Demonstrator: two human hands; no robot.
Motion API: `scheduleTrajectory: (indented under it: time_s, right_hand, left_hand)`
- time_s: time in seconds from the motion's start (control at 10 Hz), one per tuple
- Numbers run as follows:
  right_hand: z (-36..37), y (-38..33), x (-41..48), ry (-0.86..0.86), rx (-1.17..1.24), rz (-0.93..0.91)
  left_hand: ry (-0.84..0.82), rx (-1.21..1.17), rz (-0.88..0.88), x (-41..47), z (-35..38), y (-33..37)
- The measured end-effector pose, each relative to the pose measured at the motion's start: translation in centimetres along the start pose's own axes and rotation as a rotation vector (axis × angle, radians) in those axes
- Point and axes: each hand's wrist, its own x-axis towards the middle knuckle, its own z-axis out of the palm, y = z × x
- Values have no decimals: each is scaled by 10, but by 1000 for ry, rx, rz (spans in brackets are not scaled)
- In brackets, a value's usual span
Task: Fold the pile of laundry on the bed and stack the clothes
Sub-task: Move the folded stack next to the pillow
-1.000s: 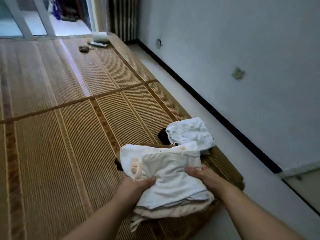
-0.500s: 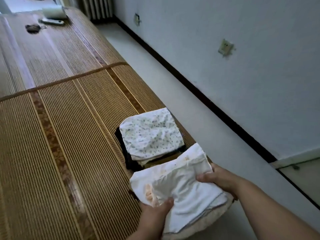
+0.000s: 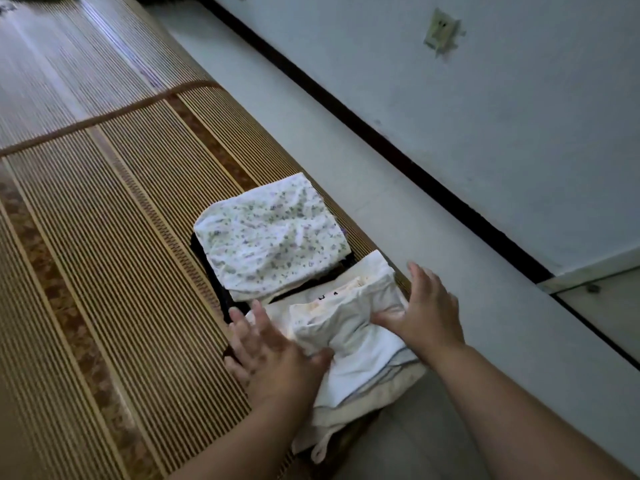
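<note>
Nearest to us, both forearms are cut off by the bottom edge, elbows out of shot. The left hand [image 3: 270, 355] lies flat, fingers spread, on the left side of the white stack [image 3: 363, 344], thumb across the cloth and nothing gripped; its outline is a little blurred. The right hand [image 3: 426, 313] is flat too, fingers straight and fanned out on the floor side, thumb pressing into the stack's right side, holding nothing. That white stack sits at the near right corner of the bed [image 3: 121, 271], its lower layers overhanging the edge. How many pieces are in it, I can't tell: soft layered folds, a cream layer at the bottom, a grey-edged one above, and a crumpled top piece with faint orange marks and a small dark print too tiny to read. A thin pale strap [image 3: 322, 445] dangles off the near corner. Just beyond, a folded floral garment [image 3: 273, 237], roughly rectangular, wrinkled white cloth scattered with small purple and green sprigs, lies on a dark garment [image 3: 209, 268] that shows only as a black rim along its left and near sides. The bed surface is ribbed woven slats, golden with brown patterned bands, smearing into blur toward the far left. Right of the bed, a pale smooth floor [image 3: 398, 216], a black baseboard [image 3: 346, 112], a matte bluish-white wall [image 3: 502, 150], and up top a scuffed socket plate [image 3: 441, 31].
</note>
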Motion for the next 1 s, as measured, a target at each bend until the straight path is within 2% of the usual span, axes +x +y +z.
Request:
scheduleTrajectory:
  time_s: [0.1,0.2,0.3,0.4,0.5,0.6,0.7,0.8,0.9,1.0]
  right_hand:
    - [7,-5,-12,395,-138,-496]
    - [12,-16,-23,157,-101,-617]
    - [3,-19,-26,-349,-81,-380]
    - [4,-17,-27,-512,-325,-363]
    - [4,-24,-27,-542,-387,-267]
    - [-6,-33,-30,-552,-456,-221]
    - [-37,-44,-43,-485,-446,-190]
    - [-90,-59,-65,-357,-388,-140]
    - [-152,-78,-94,-184,-193,-75]
    - [-233,-104,-123,29,320,110]
  left_hand:
    - [146,282,586,8,2,-4]
    - [19,526,1002,9,7,-8]
    - [-237,546,864,13,1,-4]
    - [-394,670,750,17,1,-1]
    - [-428,739,677,26,5,4]
    - [-494,816,644,25,-7,19]
    - [-471,793,704,15,-33,35]
    - [-358,715,814,-8,-81,61]
    - [-314,440,840,-41,-132,93]
    - [-288,66,722,-82,-188,138]
